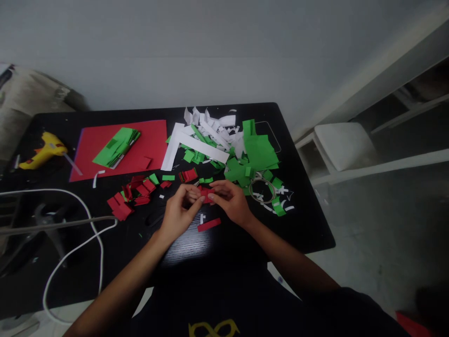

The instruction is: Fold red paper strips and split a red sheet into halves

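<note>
pinched between the fingertips of both hands is a small red paper piece (207,195), the left hand (180,208) on one side and the right hand (234,202) on the other, just above the near part of the black table (294,231). from where i stand, its folds are too small to make out.

going by what lies about, a good deal of cutting and folding looks done: a loose heap of red pieces (121,206) sits beyond the left forearm, mixed with a few green ones, and a red bundle (188,175) lies just past the fingers. the piece in hand seems unfinished, and a flat red strip (209,224) near the wrists looks unfolded. the large red sheet (154,145) appears mostly whole, with a green paper stack (117,147) resting on it; green sheets (259,154) lie to the right.

i see no box or tray holding the pieces; they lie loose on the tabletop. a round hoop (262,202) lies flat among green and white scraps.
</note>
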A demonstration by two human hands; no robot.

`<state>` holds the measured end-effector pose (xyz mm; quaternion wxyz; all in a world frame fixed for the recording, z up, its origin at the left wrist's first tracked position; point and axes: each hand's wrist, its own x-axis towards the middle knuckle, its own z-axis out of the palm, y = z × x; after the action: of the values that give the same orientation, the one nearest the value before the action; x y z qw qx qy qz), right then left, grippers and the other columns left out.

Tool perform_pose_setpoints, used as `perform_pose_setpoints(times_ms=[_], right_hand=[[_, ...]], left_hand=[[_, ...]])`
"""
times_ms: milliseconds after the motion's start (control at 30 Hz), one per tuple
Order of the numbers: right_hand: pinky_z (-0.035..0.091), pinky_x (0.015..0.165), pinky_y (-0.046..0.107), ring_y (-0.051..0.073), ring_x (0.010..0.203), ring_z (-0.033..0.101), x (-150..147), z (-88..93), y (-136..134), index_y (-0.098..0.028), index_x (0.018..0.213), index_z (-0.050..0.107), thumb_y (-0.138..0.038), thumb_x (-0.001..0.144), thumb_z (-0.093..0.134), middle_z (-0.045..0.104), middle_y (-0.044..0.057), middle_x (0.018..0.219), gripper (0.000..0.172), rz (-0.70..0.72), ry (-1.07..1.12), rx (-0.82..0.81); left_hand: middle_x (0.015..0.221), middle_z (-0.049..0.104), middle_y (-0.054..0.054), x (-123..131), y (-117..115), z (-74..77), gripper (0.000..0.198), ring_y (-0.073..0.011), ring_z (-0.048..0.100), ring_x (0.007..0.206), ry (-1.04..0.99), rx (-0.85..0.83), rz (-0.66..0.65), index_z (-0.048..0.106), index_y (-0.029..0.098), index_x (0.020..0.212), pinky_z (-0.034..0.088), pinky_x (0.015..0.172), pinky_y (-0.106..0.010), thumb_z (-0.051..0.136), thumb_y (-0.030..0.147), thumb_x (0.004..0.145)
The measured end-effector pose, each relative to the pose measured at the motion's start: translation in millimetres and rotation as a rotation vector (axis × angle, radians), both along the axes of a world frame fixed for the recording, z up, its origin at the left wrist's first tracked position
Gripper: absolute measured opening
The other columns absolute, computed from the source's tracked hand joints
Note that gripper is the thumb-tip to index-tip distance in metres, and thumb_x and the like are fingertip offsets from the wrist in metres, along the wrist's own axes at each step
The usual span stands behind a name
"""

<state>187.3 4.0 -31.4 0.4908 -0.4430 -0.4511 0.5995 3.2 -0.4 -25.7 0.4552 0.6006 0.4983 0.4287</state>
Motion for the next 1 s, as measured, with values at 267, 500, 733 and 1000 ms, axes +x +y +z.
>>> perform_pose_setpoints(times_ms=[267,500,733,1000], right_hand=[[0.061,0.090,0.036,0.019,0.091,0.076,0.5,-1.8,0.3,-0.023,0.107,0.071,-0.028,0.076,0.085,0.079,0.002,0.095,0.034,0.051,-0.068,0.019],[0.061,0.079,0.031,0.017,0.081,0.075,-1.7,-5.7,-2.3,-0.023,0.110,0.067,-0.028,0.075,0.083,0.077,0.001,0.089,0.039,0.059,-0.128,0.020],[0.060,0.081,0.032,0.019,0.086,0.076,-1.9,-4.2,-3.1,-0.022,0.104,0.068,-0.032,0.079,0.081,0.078,0.002,0.092,0.029,0.119,-0.129,0.027],[0.061,0.084,0.034,0.019,0.084,0.076,1.5,-3.0,0.7,-0.023,0.103,0.068,-0.031,0.073,0.087,0.077,0.000,0.088,0.036,-0.001,-0.085,-0.045]], left_hand=[[0.085,0.073,-0.002,-1.9,2.5,4.7,0.022,-0.0158,0.070,0.076,0.051,-0.007,-0.028,0.071,0.021,0.107,0.058,0.073,-0.028,0.073,0.035,0.091],[0.081,0.071,-0.001,-3.6,3.8,8.3,0.014,-0.0151,0.065,0.071,0.178,0.112,-0.083,0.074,0.022,0.090,0.053,0.067,-0.027,0.072,0.035,0.092],[0.083,0.068,-0.001,-4.3,3.8,12.4,0.011,-0.0149,0.061,0.073,0.208,0.198,-0.098,0.072,0.021,0.090,0.049,0.068,-0.027,0.069,0.030,0.095],[0.079,0.068,0.000,-4.4,2.2,8.5,0.017,-0.0140,0.062,0.069,0.211,0.099,-0.065,0.068,0.021,0.089,0.050,0.063,-0.025,0.066,0.036,0.096]])
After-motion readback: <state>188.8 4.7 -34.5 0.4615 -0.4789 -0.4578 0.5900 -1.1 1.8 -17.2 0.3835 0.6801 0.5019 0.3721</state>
